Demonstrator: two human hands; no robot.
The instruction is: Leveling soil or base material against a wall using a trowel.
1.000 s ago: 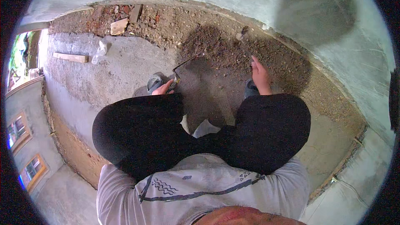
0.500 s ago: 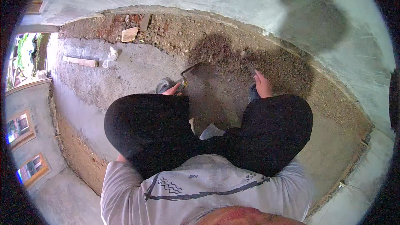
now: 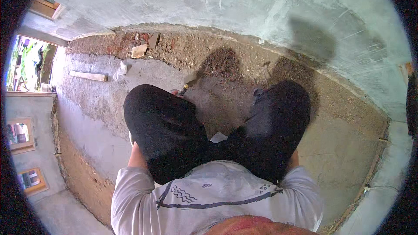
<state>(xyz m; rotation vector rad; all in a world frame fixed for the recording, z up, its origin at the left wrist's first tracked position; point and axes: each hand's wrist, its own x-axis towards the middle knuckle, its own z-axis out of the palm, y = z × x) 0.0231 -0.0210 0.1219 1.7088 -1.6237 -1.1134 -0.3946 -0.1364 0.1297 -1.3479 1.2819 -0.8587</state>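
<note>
While the left of the hands (image 3: 175, 92) grips a flat metal trowel (image 3: 186, 86), I cannot tell the right's grasp

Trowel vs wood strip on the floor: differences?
The trowel is in the left hand; the wood strip lies on the concrete floor. The trowel has a dark-and-yellow handle; the strip is plain and pale. The trowel's blade is broader than its handle; the strip is a straight bar. Both are left of the picture's centre.
</note>
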